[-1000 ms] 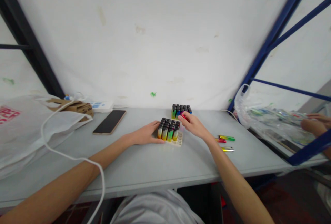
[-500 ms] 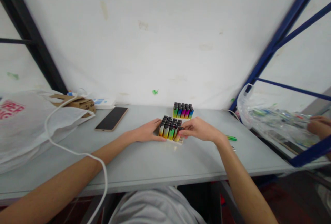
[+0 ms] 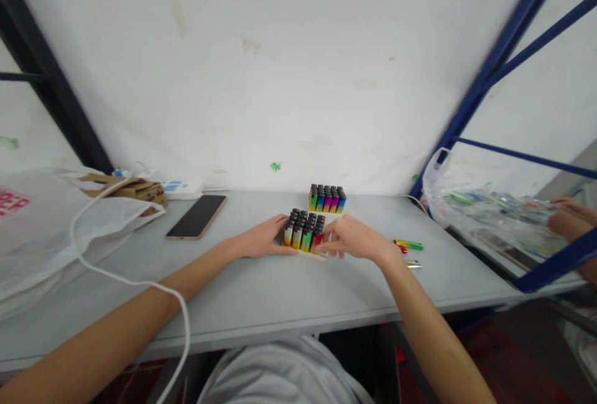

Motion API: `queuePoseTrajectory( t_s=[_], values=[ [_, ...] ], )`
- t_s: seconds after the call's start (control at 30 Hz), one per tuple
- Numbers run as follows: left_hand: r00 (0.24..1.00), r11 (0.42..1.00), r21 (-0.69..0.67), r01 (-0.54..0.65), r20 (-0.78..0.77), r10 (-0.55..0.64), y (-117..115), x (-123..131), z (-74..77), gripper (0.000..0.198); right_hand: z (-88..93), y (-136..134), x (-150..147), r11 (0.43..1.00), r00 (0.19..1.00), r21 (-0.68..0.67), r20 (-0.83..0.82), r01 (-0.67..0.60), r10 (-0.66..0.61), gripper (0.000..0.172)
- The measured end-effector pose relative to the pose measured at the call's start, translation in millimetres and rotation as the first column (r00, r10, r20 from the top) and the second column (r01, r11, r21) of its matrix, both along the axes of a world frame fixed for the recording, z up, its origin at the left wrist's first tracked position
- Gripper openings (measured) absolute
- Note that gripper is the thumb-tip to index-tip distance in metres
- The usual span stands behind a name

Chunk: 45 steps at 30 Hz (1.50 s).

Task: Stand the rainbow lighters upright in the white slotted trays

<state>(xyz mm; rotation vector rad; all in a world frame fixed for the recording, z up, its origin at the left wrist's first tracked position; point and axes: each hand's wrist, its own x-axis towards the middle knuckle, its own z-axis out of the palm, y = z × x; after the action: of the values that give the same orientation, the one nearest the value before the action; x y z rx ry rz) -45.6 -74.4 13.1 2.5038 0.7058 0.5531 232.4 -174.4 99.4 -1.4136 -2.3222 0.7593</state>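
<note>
A pale tray (image 3: 313, 256) on the table holds upright cigarette lighters (image 3: 306, 239) with black tops and yellow, green or red bodies, packed in rows. Around the tray's left side curls my left hand (image 3: 263, 237), its thumb along the front and its fingers behind. At the front right corner, the fingertips of my right hand (image 3: 347, 239) close on a red lighter (image 3: 317, 243), which stands upright in the front row. Part of the tray's right side is hidden by that hand.
Behind stands a second block of lighters (image 3: 328, 199). Loose lighters (image 3: 409, 245) lie right of my right hand. Leftward are a phone (image 3: 197, 217), a plastic bag (image 3: 69, 230) and a white cable (image 3: 135, 278). A blue frame (image 3: 485, 84) rises at right; another person's hand (image 3: 571, 220) is beyond it.
The lighter at the front right corner, tilted in my right fingers before, now stands upright in line with its row. My left hand stays at the tray. The view has shifted slightly.
</note>
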Motion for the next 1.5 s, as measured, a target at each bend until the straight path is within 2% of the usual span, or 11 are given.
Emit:
queuePoseTrajectory(
  t_s=[0.13,0.2,0.27,0.33,0.47,0.63,0.83,1.03,1.23,1.37,1.5],
  values=[
    [1.000,1.000,-0.009,-0.015,-0.002,0.015,1.8,-1.3,-1.0,0.088,23.9,-6.4,45.4,0.972,0.977,0.100,-0.033,0.215,-0.213,0.050],
    [1.000,1.000,-0.014,-0.021,-0.005,0.021,2.9,-1.7,-1.7,0.088,29.9,-10.7,79.3,0.883,0.922,0.286,-0.005,0.372,-0.386,0.064],
    [1.000,1.000,-0.011,-0.015,-0.008,0.015,3.7,-1.7,-2.5,0.086,26.3,-16.0,117.1,0.734,0.835,0.468,-0.015,0.493,-0.551,0.077],
    [1.000,1.000,-0.006,-0.016,-0.017,0.015,4.4,-1.4,-3.2,0.087,12.9,-22.6,155.0,0.650,0.757,0.500,-0.015,0.572,-0.654,0.080],
    [0.999,0.999,-0.005,-0.032,-0.029,0.031,5.0,-1.4,-4.3,0.091,-28.8,-38.1,213.0,0.827,0.856,0.310,0.072,0.469,-0.512,0.054],
    [0.999,0.999,-0.006,-0.034,-0.016,0.034,5.0,-2.3,-4.5,0.092,-63.6,-48.0,234.2,0.849,0.869,0.259,0.062,0.461,-0.491,0.042],
    [0.999,1.000,-0.004,-0.029,-0.024,0.029,4.9,-1.6,-3.8,0.093,-53.9,-37.0,211.1,0.807,0.844,0.248,-0.133,0.536,-0.519,0.056],
    [0.999,0.999,-0.013,-0.036,-0.013,0.035,3.1,-2.2,-3.0,0.090,-22.5,-6.7,134.1,0.822,0.720,0.157,-0.588,0.548,-0.368,0.060],
    [1.000,1.000,-0.004,-0.029,-0.013,0.029,2.1,-2.3,-2.5,0.093,-8.6,18.2,56.4,0.960,0.528,-0.028,-0.830,0.279,-0.178,0.058],
    [0.999,1.000,-0.002,-0.028,-0.016,0.028,1.3,-1.2,-2.0,0.093,-4.8,19.5,28.8,0.989,0.519,-0.123,-0.842,0.080,-0.147,0.053],
    [0.999,1.000,-0.004,-0.024,-0.020,0.024,1.5,-0.1,-3.1,0.093,-7.3,20.7,14.7,0.989,0.519,-0.123,-0.842,0.087,-0.151,0.055]
  ],
)
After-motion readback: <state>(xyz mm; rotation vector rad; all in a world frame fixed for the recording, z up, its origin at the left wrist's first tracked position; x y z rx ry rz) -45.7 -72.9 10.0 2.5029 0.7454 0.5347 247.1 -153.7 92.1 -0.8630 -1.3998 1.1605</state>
